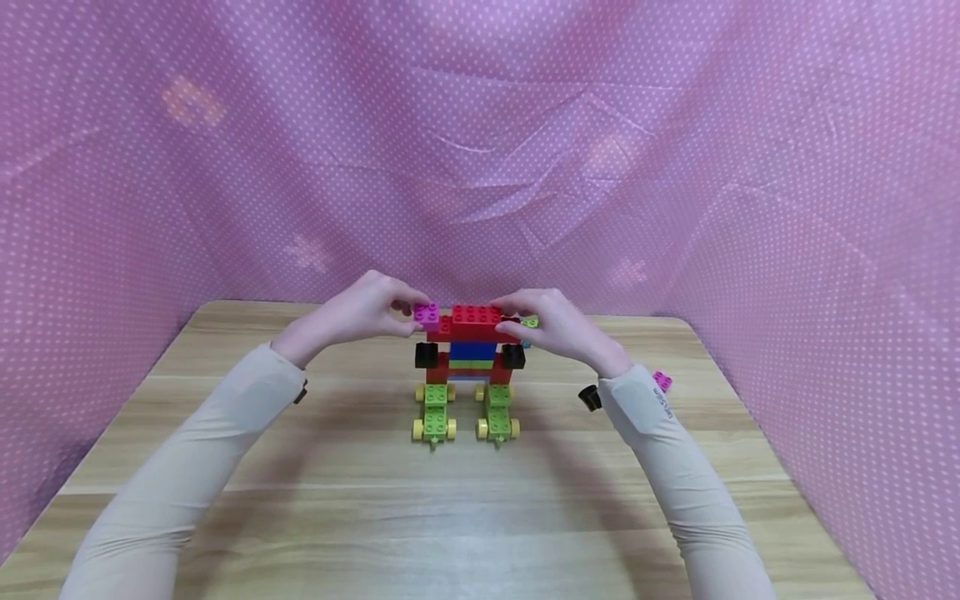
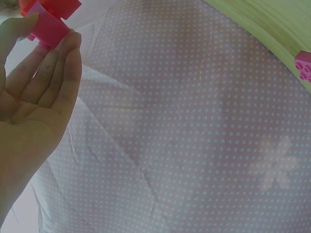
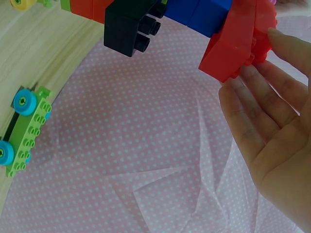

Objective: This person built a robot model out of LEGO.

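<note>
A figure built of toy building bricks stands upright on two green wheeled bases (image 1: 435,423) with yellow wheels. Its middle is a blue brick (image 1: 472,352), flanked by black bricks (image 1: 427,355), and red bricks (image 1: 476,315) form the top. My left hand (image 1: 367,308) pinches a pink brick (image 1: 427,316) at the figure's upper left; in the left wrist view this pink brick (image 2: 50,26) touches a red brick (image 2: 63,7). At the upper right, my right hand (image 1: 551,321) holds the red brick end (image 3: 233,43) between thumb and fingers. Part of that end is hidden behind the hand in the head view.
Another pink brick (image 1: 662,381) lies on the wooden table (image 1: 465,517) to the right. Behind my right hand stands a green wheeled base (image 3: 29,128) with blue wheels. A pink dotted curtain (image 1: 480,167) encloses the table's back and sides.
</note>
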`<action>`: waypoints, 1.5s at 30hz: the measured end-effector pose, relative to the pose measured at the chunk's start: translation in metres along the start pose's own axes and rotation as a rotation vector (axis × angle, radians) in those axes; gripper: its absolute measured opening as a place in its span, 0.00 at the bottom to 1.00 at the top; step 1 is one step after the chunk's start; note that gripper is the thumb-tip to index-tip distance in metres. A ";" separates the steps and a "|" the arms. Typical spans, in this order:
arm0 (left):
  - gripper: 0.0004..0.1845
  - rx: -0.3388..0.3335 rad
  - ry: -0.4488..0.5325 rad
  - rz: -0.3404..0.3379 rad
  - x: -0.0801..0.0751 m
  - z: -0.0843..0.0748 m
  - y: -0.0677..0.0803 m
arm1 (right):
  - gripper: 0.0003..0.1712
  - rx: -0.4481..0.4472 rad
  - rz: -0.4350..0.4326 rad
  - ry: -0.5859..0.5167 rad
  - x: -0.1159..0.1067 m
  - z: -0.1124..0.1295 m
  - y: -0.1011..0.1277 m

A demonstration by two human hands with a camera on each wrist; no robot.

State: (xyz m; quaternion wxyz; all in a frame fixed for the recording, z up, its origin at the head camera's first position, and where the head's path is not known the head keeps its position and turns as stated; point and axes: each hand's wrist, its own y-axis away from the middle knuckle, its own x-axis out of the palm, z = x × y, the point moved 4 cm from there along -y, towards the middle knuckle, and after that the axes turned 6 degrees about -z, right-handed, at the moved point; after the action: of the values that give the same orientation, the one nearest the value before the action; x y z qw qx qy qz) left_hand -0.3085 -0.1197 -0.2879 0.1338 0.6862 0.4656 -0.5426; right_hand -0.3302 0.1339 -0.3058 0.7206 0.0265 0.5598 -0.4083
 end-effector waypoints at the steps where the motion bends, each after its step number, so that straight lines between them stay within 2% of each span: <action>1: 0.18 -0.001 0.000 0.001 0.000 0.000 0.000 | 0.22 -0.004 -0.002 -0.001 0.000 0.000 0.000; 6: 0.18 0.008 -0.028 0.008 0.000 -0.003 -0.001 | 0.21 -0.015 -0.008 -0.002 0.001 0.000 0.001; 15: 0.17 0.063 -0.087 0.039 -0.002 -0.010 -0.006 | 0.21 -0.024 -0.008 -0.001 0.000 0.001 0.001; 24: 0.17 0.041 -0.083 0.030 -0.001 -0.009 -0.004 | 0.21 -0.012 -0.011 -0.002 -0.001 0.001 0.001; 33: 0.16 0.051 -0.090 0.074 -0.003 -0.011 -0.008 | 0.21 -0.016 -0.006 -0.009 -0.001 0.002 0.000; 45: 0.17 0.029 -0.107 0.059 -0.004 -0.014 -0.006 | 0.21 -0.009 -0.002 -0.013 0.000 0.002 -0.001</action>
State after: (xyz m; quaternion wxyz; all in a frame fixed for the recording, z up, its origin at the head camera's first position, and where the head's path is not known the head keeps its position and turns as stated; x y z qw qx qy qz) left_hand -0.3043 -0.1089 -0.2775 0.1646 0.6715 0.4294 -0.5810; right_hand -0.3287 0.1323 -0.3048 0.7239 0.0199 0.5571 -0.4066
